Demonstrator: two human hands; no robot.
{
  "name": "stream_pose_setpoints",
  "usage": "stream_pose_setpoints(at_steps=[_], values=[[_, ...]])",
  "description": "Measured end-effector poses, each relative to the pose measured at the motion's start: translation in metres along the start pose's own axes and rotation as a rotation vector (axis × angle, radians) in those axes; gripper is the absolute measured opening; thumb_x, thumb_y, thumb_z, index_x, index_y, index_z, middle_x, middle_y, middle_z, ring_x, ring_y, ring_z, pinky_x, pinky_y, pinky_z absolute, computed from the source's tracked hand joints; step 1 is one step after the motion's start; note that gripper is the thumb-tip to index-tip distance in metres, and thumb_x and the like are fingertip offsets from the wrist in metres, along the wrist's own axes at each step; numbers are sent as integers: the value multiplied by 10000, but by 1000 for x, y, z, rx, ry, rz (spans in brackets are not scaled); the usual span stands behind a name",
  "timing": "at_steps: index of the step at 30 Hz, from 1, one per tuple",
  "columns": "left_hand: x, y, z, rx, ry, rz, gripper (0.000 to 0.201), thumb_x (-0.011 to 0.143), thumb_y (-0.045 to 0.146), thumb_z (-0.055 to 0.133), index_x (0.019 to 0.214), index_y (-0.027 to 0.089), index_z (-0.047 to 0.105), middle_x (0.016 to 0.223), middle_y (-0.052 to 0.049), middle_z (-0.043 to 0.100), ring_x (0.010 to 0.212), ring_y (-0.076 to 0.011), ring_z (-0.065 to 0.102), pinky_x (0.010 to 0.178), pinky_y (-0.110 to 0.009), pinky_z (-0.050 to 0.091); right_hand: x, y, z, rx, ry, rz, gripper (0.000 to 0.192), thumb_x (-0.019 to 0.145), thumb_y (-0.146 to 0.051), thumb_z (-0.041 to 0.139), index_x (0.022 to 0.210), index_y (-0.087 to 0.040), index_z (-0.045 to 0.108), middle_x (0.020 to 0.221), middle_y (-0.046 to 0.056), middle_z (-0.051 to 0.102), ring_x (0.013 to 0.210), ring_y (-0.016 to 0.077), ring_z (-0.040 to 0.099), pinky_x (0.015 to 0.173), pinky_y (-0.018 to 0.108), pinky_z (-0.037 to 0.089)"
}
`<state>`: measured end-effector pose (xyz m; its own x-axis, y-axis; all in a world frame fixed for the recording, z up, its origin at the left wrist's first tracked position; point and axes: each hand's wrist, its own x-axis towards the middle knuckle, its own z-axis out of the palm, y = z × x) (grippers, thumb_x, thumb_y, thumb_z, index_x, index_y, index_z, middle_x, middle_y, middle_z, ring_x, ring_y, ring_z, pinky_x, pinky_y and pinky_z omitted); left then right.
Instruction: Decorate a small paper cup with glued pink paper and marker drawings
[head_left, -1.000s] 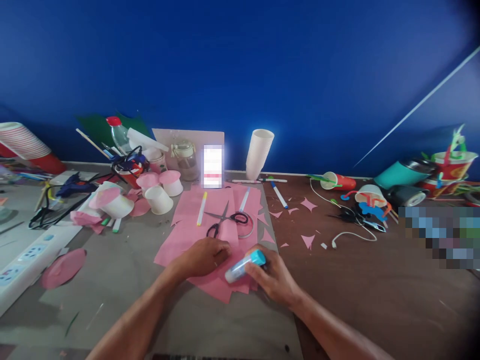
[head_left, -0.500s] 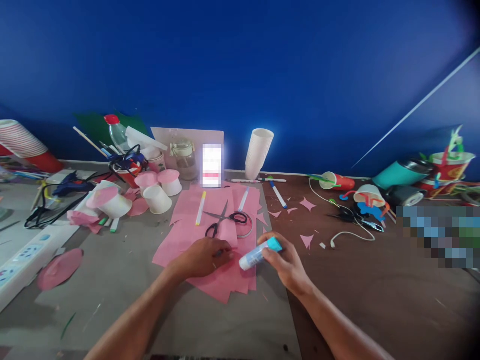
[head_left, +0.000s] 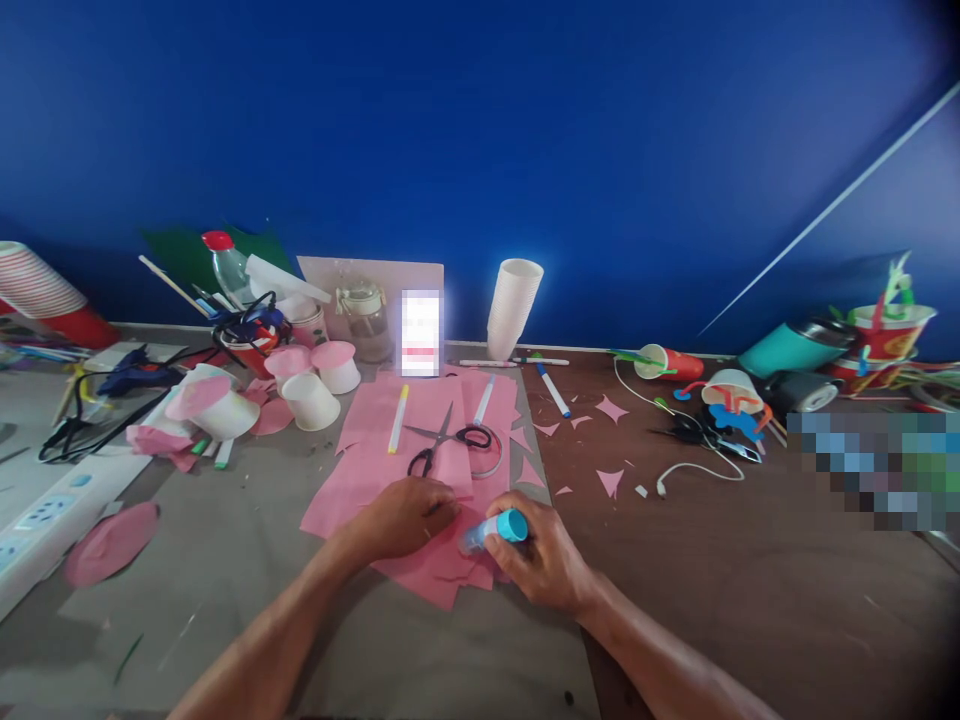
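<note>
My right hand [head_left: 541,560] grips a glue stick [head_left: 495,530] with a turquoise end, its tip down on the pink paper [head_left: 375,470]. Just left of it, my left hand [head_left: 409,515] presses flat on a pink paper piece and holds it in place. Beyond my hands, black-handled scissors [head_left: 442,445] lie on the pink sheets with two markers [head_left: 397,418] beside them.
White paper cups [head_left: 311,400] and pink scraps lie at the left, near a glue gun [head_left: 127,372] and a power strip [head_left: 45,510]. A stack of white cups [head_left: 514,305] stands at the back wall. Decorated cups, another pair of scissors and a white cable [head_left: 682,465] clutter the right.
My right hand lifted the glue stick up and to the right, then brought it back down onto the pink paper beside my left hand. The left hand stayed put.
</note>
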<state>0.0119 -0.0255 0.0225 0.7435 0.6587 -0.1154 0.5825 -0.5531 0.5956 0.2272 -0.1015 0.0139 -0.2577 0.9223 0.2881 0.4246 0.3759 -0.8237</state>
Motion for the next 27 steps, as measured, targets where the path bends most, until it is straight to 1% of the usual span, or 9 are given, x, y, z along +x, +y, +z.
stream_pose_setpoints(at_steps=[3, 6, 11, 16, 19, 21, 22, 24, 27], values=[[0, 2, -2, 5, -45, -31, 233, 940, 239, 412, 743, 217, 535, 761, -11, 650, 712, -173, 558, 662, -273, 363, 1, 0, 0, -12, 9, -20, 43, 853, -264, 564, 863, -227, 544, 645, -27, 568, 535, 135, 495, 520, 247, 395], [0, 4, -4, -17, -43, -89, 122, 905, 215, 447, 828, 223, 541, 765, -4, 644, 694, -174, 555, 644, -273, 358, 1, -1, -3, -16, 60, -50, 41, 843, -257, 569, 850, -220, 552, 656, -27, 575, 541, 132, 506, 518, 244, 397], [0, 7, -1, -116, 61, -106, 113, 900, 231, 455, 788, 229, 471, 736, 1, 608, 663, -167, 531, 624, -273, 364, 1, -3, -13, -8, 157, -106, 60, 874, -277, 572, 855, -220, 566, 659, -17, 580, 559, 143, 531, 537, 259, 425], [2, 9, 2, -135, 176, -136, 136, 902, 272, 466, 776, 226, 486, 744, -11, 617, 678, -174, 560, 621, -277, 408, 0, -7, -17, -40, 191, -147, 73, 897, -300, 577, 878, -231, 561, 680, 0, 610, 590, 163, 573, 576, 284, 462], [3, 9, 1, -182, 222, -116, 118, 912, 287, 476, 895, 215, 568, 900, -44, 695, 804, -194, 630, 711, -294, 475, 0, -7, -17, -41, 202, -164, 80, 904, -311, 575, 884, -236, 559, 684, 2, 616, 582, 164, 578, 570, 289, 468], [4, 9, 1, -226, 229, -72, 182, 929, 290, 472, 1009, 214, 617, 1046, -64, 715, 937, -210, 651, 817, -313, 494, 0, -7, -18, -47, 219, -159, 89, 916, -328, 568, 895, -242, 562, 700, 7, 628, 578, 167, 581, 564, 296, 473], [4, 9, 1, -242, 232, -53, 206, 938, 294, 468, 1033, 215, 633, 1072, -69, 713, 968, -213, 649, 848, -320, 493, 0, -6, -18, -52, 229, -155, 94, 922, -337, 563, 902, -245, 564, 714, 14, 638, 579, 171, 584, 561, 303, 477], [5, 8, 2, -255, 251, -27, 206, 948, 298, 466, 969, 208, 650, 997, -68, 706, 938, -210, 640, 841, -322, 488, 0, -6, -19, -61, 244, -151, 93, 930, -344, 556, 912, -254, 566, 733, 25, 653, 584, 181, 589, 559, 317, 485], [7, 7, 4, -240, 322, 0, 175, 930, 263, 477, 803, 207, 582, 844, -45, 652, 828, -191, 600, 759, -305, 468, 0, -6, -20, -73, 243, -158, 67, 929, -327, 555, 920, -261, 567, 731, 29, 658, 584, 188, 593, 561, 327, 493]])
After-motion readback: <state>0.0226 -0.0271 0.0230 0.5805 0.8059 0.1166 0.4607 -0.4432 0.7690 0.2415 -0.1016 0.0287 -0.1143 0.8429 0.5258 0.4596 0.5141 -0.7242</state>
